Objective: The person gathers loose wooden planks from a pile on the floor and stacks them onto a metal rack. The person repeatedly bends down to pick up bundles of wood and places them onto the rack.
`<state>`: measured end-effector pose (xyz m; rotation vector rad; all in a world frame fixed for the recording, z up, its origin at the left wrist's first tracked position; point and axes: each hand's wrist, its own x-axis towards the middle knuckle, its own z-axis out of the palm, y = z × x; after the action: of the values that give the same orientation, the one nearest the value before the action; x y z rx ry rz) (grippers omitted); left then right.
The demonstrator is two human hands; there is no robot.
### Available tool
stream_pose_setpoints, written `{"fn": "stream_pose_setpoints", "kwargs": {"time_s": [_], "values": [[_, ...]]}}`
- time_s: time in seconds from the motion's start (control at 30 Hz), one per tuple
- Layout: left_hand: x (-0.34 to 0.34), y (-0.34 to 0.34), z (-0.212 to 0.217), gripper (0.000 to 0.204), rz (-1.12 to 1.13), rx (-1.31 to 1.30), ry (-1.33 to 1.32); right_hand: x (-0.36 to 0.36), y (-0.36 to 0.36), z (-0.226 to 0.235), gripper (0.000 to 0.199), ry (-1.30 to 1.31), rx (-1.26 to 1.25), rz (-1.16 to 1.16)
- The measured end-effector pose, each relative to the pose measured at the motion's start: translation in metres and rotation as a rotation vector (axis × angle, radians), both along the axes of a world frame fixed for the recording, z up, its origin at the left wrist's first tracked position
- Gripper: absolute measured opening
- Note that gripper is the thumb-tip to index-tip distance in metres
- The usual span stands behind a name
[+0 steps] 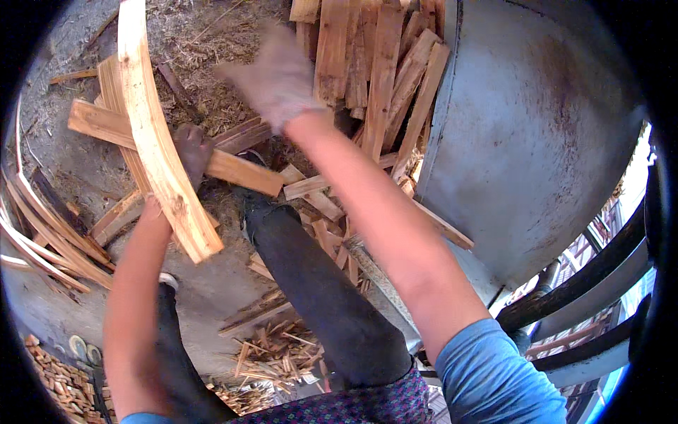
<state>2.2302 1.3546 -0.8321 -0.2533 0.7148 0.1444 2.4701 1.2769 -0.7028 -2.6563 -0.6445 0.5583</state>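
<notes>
My left hand (pixel 192 152), in a dark glove, is closed around wooden slats and partly hidden behind them. A long pale slat (pixel 161 148) runs from the top edge down past my wrist. Crossing beneath it is a shorter slat (pixel 244 173), and another board (pixel 113 88) shows behind both. My right hand (pixel 279 81), in a light glove, is stretched forward, blurred by motion. Its thumb stands apart from the fingers, and I see nothing in it. Just right of this hand leans a pile of split wooden slats (pixel 385 78).
A large grey metal panel (pixel 522 141) rises on the right beside the pile. Curved wood strips (pixel 53 226) lie at the left. Wood scraps (pixel 282 353) cover the ground near my legs, with more chopped pieces (pixel 63 381) at the lower left. Dark bars (pixel 579 283) stand at the lower right.
</notes>
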Motion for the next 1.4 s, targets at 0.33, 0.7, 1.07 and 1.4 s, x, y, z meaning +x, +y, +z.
{"fn": "stream_pose_setpoints", "kwargs": {"time_s": [0.33, 0.7, 1.07, 1.4], "values": [[-0.067, 0.079, 0.09, 0.039, -2.386, 2.449, -0.183, 0.042, -0.11, -0.083, 0.115, -0.144, -0.625, -0.306], [0.022, -0.012, 0.187, 0.053, -1.355, 1.507, 0.147, 0.051, -0.118, 0.017, 0.06, 0.325, -0.386, -0.291], [0.043, -0.036, 0.118, 0.055, -1.097, 0.683, 0.319, -0.169, -0.074, 0.088, 0.082, 0.631, -0.284, -0.094], [-0.021, 0.02, 0.184, 0.048, -1.285, 1.208, 0.344, -0.058, -0.052, -0.012, 0.052, 0.675, 0.289, -0.456]]}}
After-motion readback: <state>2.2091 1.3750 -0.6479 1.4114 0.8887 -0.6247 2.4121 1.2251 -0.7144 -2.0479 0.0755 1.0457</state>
